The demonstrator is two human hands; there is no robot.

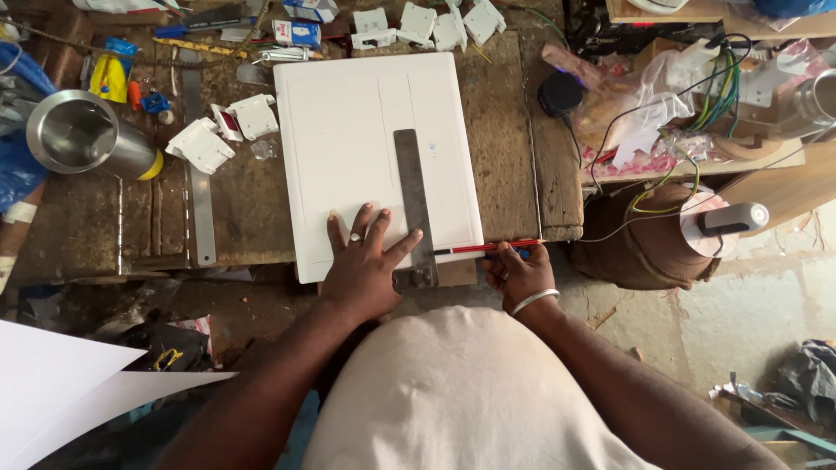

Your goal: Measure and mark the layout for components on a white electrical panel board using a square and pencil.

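Workbench, square under left hand

A metal try square lies flat on the white board; red pencil level at its edge.

Steel cup left; white plastic brackets; tangled wires right.

Only one view is given, taken from the head and aimed almost straight down over the chest. The workbench is seen at arm's length, its far edge toward the top of the frame. The floor is caught at right, perhaps through slight tilt.
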